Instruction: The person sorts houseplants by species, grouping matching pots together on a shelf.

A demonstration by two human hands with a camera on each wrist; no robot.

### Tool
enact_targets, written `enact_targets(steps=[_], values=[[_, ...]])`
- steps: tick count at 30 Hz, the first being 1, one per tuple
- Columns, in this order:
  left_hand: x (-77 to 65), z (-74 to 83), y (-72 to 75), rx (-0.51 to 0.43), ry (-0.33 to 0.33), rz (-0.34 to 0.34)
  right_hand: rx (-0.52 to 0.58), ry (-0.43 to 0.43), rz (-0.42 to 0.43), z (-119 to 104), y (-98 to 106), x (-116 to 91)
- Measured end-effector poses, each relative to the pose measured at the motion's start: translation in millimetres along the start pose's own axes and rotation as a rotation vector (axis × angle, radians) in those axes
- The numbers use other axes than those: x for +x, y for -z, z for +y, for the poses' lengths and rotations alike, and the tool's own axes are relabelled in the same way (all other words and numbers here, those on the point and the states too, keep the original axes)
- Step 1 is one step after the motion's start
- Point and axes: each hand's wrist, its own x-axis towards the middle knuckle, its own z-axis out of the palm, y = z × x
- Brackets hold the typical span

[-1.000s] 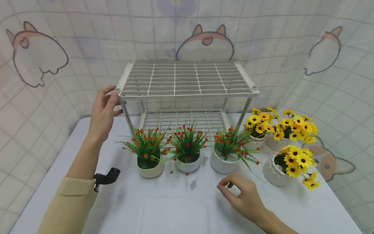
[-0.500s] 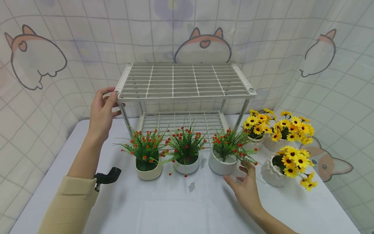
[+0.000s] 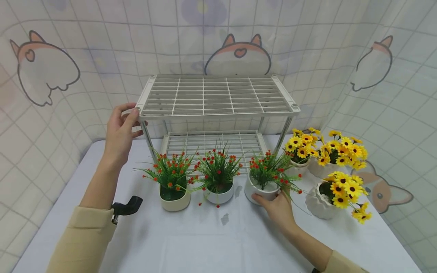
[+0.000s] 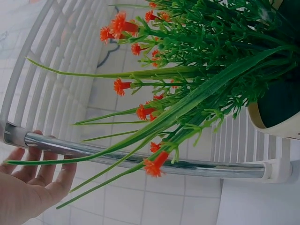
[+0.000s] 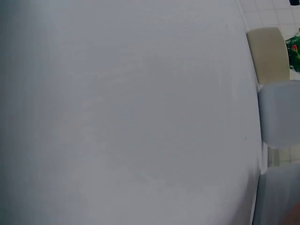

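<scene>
My left hand (image 3: 118, 138) holds the near left corner of a white two-tier wire rack (image 3: 218, 113), thumb at the top shelf. In the left wrist view its fingers (image 4: 44, 171) lie against the chrome post (image 4: 187, 166). My right hand (image 3: 280, 211) grips a white flowerpot (image 3: 252, 190) with red-flowered grass in it, thumb across the front and fingers at the right side. Left of that pot stand a smaller white pot (image 3: 220, 196) and a cream pot (image 3: 175, 203), both with red flowers. At the right wrist view's edge only a sliver of skin shows.
Yellow-flowered plants in white pots stand at the right, the nearest in a ruffled pot (image 3: 319, 203). Behind it are two more yellow bunches (image 3: 300, 146). A black curved piece (image 3: 128, 206) juts from the left wrist. Patterned cloth (image 3: 218, 45) hangs behind the white table (image 3: 191, 246).
My right hand has moved from the table in front up to the right-hand red-flowered pot, and its fingers have closed on it. The left hand stays on the rack corner.
</scene>
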Motion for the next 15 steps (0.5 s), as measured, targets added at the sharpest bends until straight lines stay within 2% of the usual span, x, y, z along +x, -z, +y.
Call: enact_targets(steps=[7,15], values=[[0.8,-0.7,-0.6,-0.021,-0.005,-0.006,-0.138,-0.027,-0.019,-3.8,3.3,7.8],[0.1,-1.5,0.2,0.005,-0.002,-0.006,-0.176,-0.044,-0.029,-5.2,4.4,10.7]])
